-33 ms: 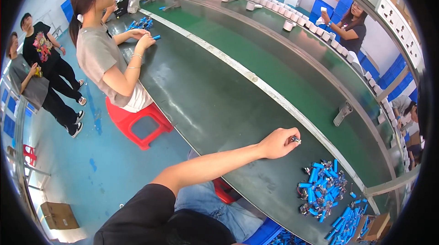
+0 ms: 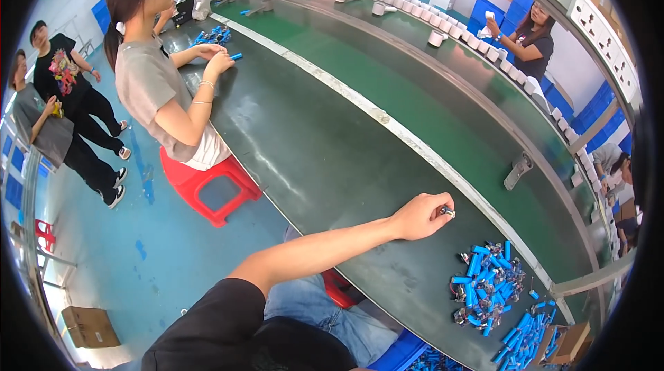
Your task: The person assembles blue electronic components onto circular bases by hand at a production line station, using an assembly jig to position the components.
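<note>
My left hand (image 2: 423, 216) reaches out over the dark work table (image 2: 290, 156), fingers curled closed around a small part (image 2: 447, 212). Only a whitish, metallic-looking end of that part pokes out past the fingertips; my fingers cover the rest. To the right of this hand lies a heap of blue cylindrical cells (image 2: 487, 284) with small dark and silvery pieces among them. A second heap of plain blue cylinders (image 2: 526, 336) sits nearer the table's right end. My right hand is out of view.
A pale metal strip (image 2: 384, 119) separates the table from a green conveyor belt (image 2: 415, 94), where a grey-white fitting (image 2: 517, 172) lies. White parts (image 2: 443, 25) line the far side. A co-worker (image 2: 162, 80) sits at left on a red stool (image 2: 214, 191). A cardboard box (image 2: 573, 343) stands at lower right.
</note>
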### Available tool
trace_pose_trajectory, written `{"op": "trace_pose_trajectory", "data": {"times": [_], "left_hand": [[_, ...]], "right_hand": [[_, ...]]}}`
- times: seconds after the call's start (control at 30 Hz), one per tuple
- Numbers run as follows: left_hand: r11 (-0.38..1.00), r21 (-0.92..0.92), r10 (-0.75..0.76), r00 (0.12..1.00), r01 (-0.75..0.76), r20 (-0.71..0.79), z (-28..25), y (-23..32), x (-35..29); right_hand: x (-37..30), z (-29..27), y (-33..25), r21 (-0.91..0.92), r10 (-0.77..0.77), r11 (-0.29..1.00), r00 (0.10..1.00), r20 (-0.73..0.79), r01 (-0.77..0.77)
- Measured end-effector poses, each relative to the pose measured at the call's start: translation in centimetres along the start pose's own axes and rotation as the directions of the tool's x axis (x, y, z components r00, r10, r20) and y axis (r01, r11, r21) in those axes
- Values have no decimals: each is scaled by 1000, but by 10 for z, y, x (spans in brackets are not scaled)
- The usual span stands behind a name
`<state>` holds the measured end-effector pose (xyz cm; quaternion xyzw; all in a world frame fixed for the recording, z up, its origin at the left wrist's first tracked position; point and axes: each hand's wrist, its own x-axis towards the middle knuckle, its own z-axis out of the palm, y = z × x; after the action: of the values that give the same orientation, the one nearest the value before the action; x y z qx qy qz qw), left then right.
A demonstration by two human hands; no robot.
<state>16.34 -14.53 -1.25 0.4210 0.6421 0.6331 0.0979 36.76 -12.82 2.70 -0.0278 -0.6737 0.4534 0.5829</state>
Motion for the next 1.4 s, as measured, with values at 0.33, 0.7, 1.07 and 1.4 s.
{"op": "trace_pose_trajectory", "data": {"times": [0.33,0.7,1.07,1.4], "left_hand": [[1000,-15,6,1000,-6,-19,0,-4,-1],[999,19,-35,999,35,0,8,-14,1],[955,-256,-127,986,150,107,-3,3,4],[958,-242,-124,984,152,129,-6,10,1]], "right_hand": [[-6,-1,-14,6,37,999,999,24,-37],[-15,-30,-31,-118,85,988,993,-81,-94],[101,6,105,-377,391,889,861,326,-260],[76,10,112,-214,469,883,813,346,-418]]}}
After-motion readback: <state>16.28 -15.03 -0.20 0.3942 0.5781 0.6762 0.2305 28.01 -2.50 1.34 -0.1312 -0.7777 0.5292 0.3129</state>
